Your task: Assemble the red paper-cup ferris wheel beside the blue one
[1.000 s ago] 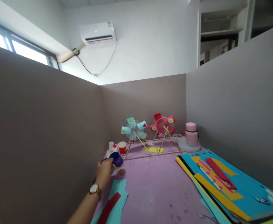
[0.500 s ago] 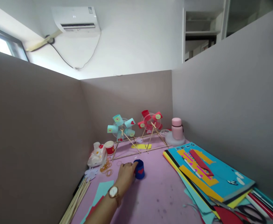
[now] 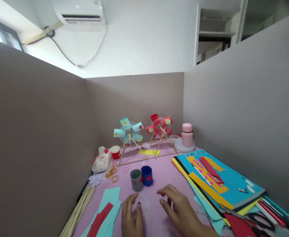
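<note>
Both of my hands hover over the near middle of the purple table, with nothing held. My left hand (image 3: 132,217) has its fingers curved and apart, just in front of a grey paper cup shape (image 3: 136,180) with a red heart. Beside that stands a blue paper cup shape (image 3: 147,176), also bearing a red heart, upright and close against the grey one. My right hand (image 3: 176,209) is in front and to the right of the two, thumb and fingers spread.
Light-blue and red paper strips (image 3: 108,205) and wooden sticks (image 3: 79,210) lie at the left. Rubber bands (image 3: 112,171) lie near a tissue pack (image 3: 102,161). Behind stand two stick-framed wheels, a blue one (image 3: 128,131) and a red one (image 3: 159,127). Coloured paper (image 3: 233,184) and scissors (image 3: 260,221) lie right.
One hand was reaching to the blue cup shape; it has drawn back. The grey cup shape now shows beside the blue one. Both hands are now in view, near me.
</note>
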Demonstrator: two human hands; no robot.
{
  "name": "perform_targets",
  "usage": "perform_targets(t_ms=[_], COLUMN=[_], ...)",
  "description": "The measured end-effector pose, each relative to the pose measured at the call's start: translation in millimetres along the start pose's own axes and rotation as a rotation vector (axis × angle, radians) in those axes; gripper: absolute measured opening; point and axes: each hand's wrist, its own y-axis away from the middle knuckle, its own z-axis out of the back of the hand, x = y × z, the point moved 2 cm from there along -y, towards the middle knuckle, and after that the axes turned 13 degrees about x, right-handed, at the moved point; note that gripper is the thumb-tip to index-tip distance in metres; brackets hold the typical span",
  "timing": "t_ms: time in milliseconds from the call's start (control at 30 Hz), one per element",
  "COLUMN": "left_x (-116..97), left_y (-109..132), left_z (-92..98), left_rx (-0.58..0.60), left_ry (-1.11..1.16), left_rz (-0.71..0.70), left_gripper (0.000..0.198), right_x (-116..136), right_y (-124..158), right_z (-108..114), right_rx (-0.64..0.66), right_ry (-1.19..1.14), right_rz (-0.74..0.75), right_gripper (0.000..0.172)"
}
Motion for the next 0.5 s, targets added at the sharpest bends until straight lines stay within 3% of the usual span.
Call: perform_targets(t_ms=[233, 367, 500], left_x=[16.6, 25.3, 29.9], left_y=[-16.1, -14.0, -12.0], left_z=[6.1, -1.9, -11.0], left_rx=[-0.028, -0.082, -0.096], left_ry=[0.148, 0.189, 0.225], left_rz=[0.091, 0.116, 0.142], left_gripper=[0.038, 0.033, 0.03], right_x=[-6.9, -22.2, -34.2], right_y=[-85.2, -104.3, -110.4], right_z=[-6.2, -17.1, -20.4], right_rx=[0.06, 0.157, 0.222], right_ry=[0.22, 0.31, 0.376], right_rz=[-0.089, -0.132, -0.179], right_gripper=[0.036, 0.038, 0.023])
